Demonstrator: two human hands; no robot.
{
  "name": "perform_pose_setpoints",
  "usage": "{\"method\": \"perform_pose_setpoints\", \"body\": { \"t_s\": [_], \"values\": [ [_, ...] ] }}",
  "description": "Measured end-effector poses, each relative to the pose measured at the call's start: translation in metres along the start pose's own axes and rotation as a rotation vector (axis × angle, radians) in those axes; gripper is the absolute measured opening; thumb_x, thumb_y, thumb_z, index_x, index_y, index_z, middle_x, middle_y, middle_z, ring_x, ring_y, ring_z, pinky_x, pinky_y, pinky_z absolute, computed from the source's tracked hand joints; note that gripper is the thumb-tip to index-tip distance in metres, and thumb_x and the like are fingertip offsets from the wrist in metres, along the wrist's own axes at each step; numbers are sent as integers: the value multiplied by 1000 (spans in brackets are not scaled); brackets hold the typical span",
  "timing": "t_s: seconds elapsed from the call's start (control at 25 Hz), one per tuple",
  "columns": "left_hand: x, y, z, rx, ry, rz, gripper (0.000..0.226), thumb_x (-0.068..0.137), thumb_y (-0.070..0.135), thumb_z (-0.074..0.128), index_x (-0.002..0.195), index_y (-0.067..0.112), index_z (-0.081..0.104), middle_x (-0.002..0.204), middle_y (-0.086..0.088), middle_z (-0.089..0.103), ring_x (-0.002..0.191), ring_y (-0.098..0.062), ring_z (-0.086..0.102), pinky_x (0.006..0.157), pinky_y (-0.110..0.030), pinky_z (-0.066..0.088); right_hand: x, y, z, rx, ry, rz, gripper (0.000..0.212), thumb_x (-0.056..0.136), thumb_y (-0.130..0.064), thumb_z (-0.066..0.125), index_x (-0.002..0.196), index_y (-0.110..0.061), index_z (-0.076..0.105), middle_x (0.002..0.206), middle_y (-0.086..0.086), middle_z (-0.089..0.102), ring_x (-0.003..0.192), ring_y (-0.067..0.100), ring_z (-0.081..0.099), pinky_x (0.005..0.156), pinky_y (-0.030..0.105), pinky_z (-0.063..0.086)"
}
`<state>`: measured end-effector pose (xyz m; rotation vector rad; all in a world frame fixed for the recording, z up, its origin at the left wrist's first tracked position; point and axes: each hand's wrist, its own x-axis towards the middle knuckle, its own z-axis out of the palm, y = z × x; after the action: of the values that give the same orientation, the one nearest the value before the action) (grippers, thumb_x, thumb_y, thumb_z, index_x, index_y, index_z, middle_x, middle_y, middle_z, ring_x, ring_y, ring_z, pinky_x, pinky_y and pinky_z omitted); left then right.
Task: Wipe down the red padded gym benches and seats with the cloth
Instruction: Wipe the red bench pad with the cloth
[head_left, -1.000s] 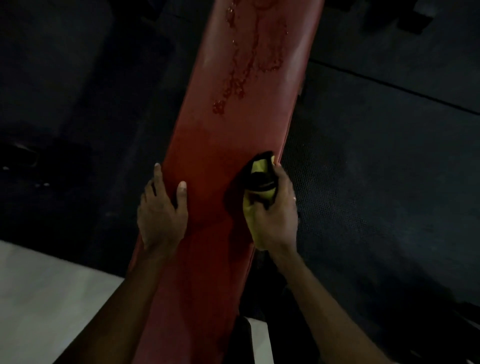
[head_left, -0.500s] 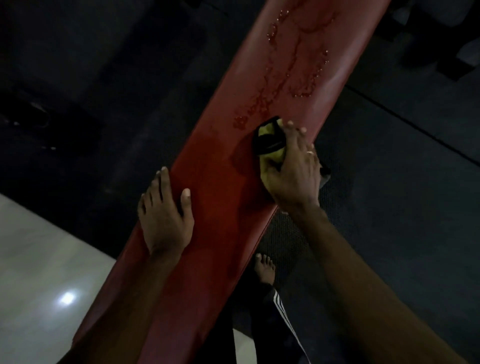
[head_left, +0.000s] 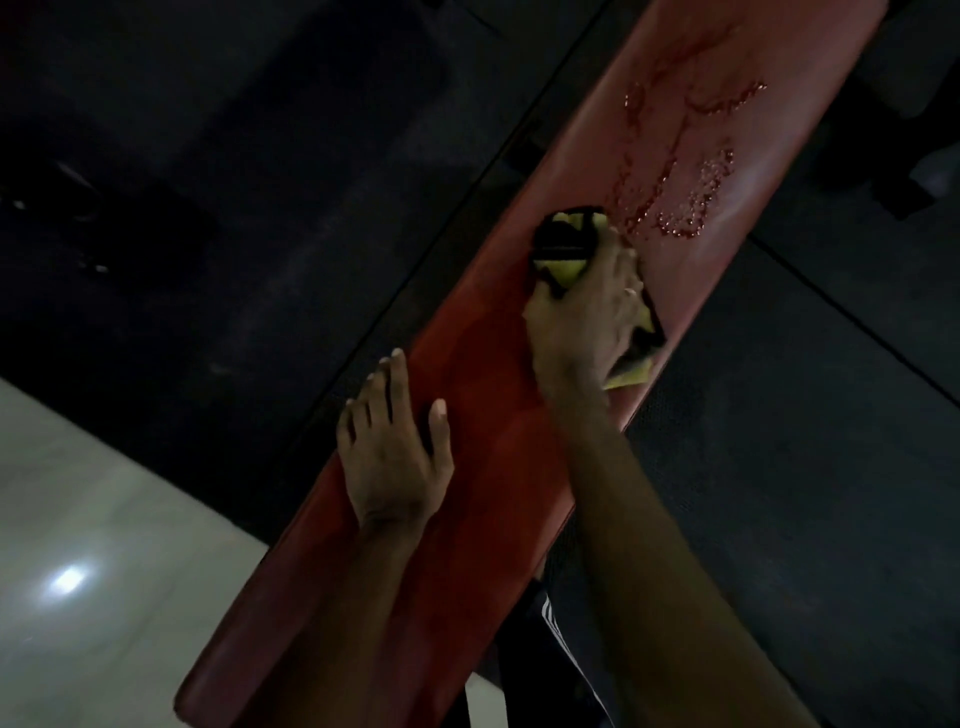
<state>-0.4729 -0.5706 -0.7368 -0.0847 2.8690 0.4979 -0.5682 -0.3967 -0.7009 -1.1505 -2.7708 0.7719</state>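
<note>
A long red padded bench (head_left: 483, 395) runs diagonally from lower left to upper right. My right hand (head_left: 584, 306) presses a yellow and black cloth (head_left: 566, 244) flat on the pad, just below a patch of wet droplets (head_left: 685, 192). A corner of the cloth sticks out under my palm near the bench's right edge. My left hand (head_left: 395, 447) rests flat on the bench's left edge, fingers spread, holding nothing.
Dark rubber mat flooring (head_left: 779, 415) surrounds the bench. A pale glossy tiled floor (head_left: 78, 545) lies at the lower left. My leg in dark trousers with white stripes (head_left: 550, 634) shows under the bench's right side.
My right hand has pushed the cloth up the bench toward the wet droplets. The left hand has stayed on the left edge. The view has tilted.
</note>
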Motion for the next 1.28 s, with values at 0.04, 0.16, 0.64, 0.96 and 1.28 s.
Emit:
{"method": "perform_pose_setpoints", "body": {
  "t_s": [0.04, 0.16, 0.64, 0.96, 1.28],
  "values": [
    [-1, 0, 0, -8, -2, -3, 66, 101, 50, 32, 157, 15, 25, 151, -13, 45, 135, -31, 44, 113, -50, 31, -13, -18, 8, -17, -57, -61, 77, 83, -26, 67, 151, -21, 32, 155, 6, 38, 145, 28, 31, 115, 53, 33],
    [0, -3, -1, -9, -15, -4, 67, 101, 51, 32, 156, 14, 28, 150, -13, 47, 135, -30, 45, 113, -49, 32, -37, -51, 21, -183, -365, -529, 76, 84, -23, 69, 152, -20, 35, 157, 4, 38, 148, 24, 28, 119, 45, 28],
    [-1, -4, -1, -109, -30, 58, 66, 103, 50, 33, 157, 14, 25, 151, -10, 45, 137, -26, 44, 115, -47, 30, -34, 13, -12, -111, -200, -349, 72, 84, -38, 63, 149, -33, 31, 145, -4, 49, 129, 23, 52, 96, 46, 51],
    [-1, 3, -2, -74, 9, 30, 63, 103, 48, 36, 155, 14, 30, 148, -12, 49, 132, -29, 48, 110, -50, 35, -64, 65, -35, 179, 24, 150, 73, 81, -32, 65, 147, -39, 34, 140, -9, 53, 127, 17, 53, 97, 45, 49],
    [33, 33, -10, -182, -145, 23, 68, 100, 34, 49, 157, 9, 22, 157, -17, 33, 144, -32, 32, 118, -51, 23, -12, 105, -50, 490, 103, 454, 53, 87, -25, 65, 137, -28, 47, 113, -10, 63, 99, 10, 62, 91, 45, 55]
  ]
}}
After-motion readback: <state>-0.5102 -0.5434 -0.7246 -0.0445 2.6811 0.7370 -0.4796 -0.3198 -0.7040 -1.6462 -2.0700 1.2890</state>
